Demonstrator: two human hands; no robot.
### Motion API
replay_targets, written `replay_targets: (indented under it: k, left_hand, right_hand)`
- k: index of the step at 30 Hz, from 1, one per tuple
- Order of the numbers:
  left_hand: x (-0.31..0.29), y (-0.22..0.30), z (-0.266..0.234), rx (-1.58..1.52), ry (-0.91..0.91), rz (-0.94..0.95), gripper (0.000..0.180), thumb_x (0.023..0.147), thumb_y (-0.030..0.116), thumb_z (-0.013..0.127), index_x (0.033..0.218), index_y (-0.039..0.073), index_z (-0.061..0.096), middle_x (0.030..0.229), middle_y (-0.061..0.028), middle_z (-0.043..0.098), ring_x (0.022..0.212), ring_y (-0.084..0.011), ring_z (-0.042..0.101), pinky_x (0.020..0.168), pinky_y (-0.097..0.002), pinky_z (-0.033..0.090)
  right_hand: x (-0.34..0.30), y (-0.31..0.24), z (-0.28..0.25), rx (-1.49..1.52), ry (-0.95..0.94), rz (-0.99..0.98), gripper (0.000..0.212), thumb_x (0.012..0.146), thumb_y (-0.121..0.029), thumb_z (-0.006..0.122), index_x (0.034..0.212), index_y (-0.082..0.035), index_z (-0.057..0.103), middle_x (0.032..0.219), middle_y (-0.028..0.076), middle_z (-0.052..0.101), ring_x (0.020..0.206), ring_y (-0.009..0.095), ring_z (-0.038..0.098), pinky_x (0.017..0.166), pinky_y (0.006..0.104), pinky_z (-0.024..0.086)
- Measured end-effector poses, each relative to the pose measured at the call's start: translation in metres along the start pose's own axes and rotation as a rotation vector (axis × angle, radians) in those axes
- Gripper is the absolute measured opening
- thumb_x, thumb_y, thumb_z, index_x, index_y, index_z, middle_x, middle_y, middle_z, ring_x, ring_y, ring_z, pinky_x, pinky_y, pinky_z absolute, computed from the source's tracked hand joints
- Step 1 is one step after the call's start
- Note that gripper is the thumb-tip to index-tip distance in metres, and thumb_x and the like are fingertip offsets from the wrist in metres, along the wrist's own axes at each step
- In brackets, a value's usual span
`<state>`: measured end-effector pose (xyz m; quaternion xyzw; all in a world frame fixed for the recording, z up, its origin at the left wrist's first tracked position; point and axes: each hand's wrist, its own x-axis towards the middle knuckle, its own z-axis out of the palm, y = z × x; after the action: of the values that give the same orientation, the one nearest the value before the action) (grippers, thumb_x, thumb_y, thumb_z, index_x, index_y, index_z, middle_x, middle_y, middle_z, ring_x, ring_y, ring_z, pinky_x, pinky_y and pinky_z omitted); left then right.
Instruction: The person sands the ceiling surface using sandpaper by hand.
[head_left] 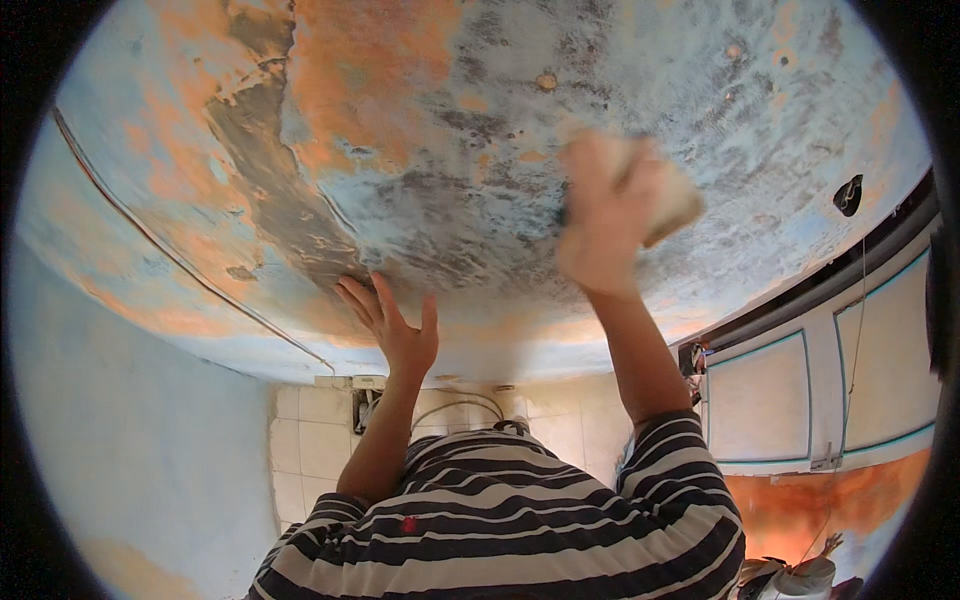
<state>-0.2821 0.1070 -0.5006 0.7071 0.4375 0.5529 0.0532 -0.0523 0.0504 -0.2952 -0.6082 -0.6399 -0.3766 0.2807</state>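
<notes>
A wall (480,110) with patchy pale blue, orange and dark grey paint spreads in front of me. Up against its right-middle part, my right hand (605,215) is closed round a pale tan block (677,205). Motion smears both, so whether the block is a sponge or a sanding block cannot be made out. Lower and to the left, my left hand (395,325) rests on the wall with its fingers spread and nothing in it. Above those fingertips runs a bare grey-brown strip (275,170) where the paint layer is gone.
A thin pipe or cable (180,260) runs down the wall at left. On the right are a white panelled door (765,395) and a dark hole with wires (848,195). Below lie floor tiles (300,430) and a looped hose or cable (465,398).
</notes>
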Motion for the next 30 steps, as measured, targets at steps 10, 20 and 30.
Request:
replay_targets:
  k: [10, 20, 30]
  left_hand:
    - [-0.002, -0.003, -0.011, 0.0, -0.095, -0.008, 0.09, 0.1, 0.042, 0.065, 0.166, 0.008, 0.013, 0.17, -0.0289, -0.007, 0.156, -0.0505, -0.007, 0.12, -0.0682, 0.011]
    - [0.001, 0.009, -0.018, -0.031, -0.102, -0.001, 0.09, 0.099, 0.042, 0.066, 0.166, 0.008, 0.016, 0.17, -0.0282, -0.003, 0.157, -0.049, -0.004, 0.121, -0.0658, 0.012]
    - [-0.003, 0.005, -0.021, -0.036, -0.115, -0.054, 0.096, 0.095, 0.03, 0.073, 0.166, 0.008, 0.012, 0.17, -0.0285, -0.005, 0.157, -0.0479, -0.005, 0.123, -0.0612, 0.015]
  right_hand:
    - [-0.01, -0.021, 0.0, -0.05, -0.169, -0.137, 0.054, 0.089, -0.006, 0.057, 0.143, -0.011, 0.06, 0.144, 0.026, 0.055, 0.142, 0.055, 0.036, 0.119, 0.0623, 0.023]
    - [-0.004, 0.019, -0.016, 0.158, 0.368, 0.145, 0.042, 0.101, -0.012, 0.057, 0.141, 0.001, 0.059, 0.148, 0.022, 0.054, 0.149, 0.048, 0.032, 0.121, 0.0601, 0.024]
    - [-0.056, 0.088, 0.01, 0.194, 0.632, 0.221, 0.039, 0.089, -0.008, 0.065, 0.125, 0.005, 0.066, 0.139, 0.022, 0.06, 0.143, 0.04, 0.044, 0.118, 0.0618, 0.027]
